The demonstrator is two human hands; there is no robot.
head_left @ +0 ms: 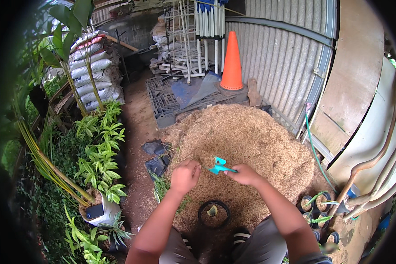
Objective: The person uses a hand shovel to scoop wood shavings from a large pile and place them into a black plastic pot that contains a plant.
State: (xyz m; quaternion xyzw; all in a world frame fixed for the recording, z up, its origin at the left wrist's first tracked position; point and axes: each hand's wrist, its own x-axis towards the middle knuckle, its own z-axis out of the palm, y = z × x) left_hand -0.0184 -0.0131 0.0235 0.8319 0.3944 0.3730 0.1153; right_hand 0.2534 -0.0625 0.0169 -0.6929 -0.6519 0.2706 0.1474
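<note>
My right hand (244, 174) is closed round the narrow end of a small teal tool (219, 166). The tool's broad, notched head points left, above a big heap of brown shavings-like material (251, 132). Just left of it, my left hand (185, 176) is curled shut with thumb and fingers together. Whether anything thin is pinched there is too small to tell. Below both hands, on the ground in front of my feet, stands a round black pot (214, 202) with a yellowish-green piece (212, 211) inside.
Leafy plants (99, 154) line the left side, near a white planter (108, 213) with a dark phone (94, 212) on it. Small potted plants (321, 202) and a green hose (314, 147) are at right. Behind the heap stand an orange cone (232, 64) and stacked sacks (94, 72).
</note>
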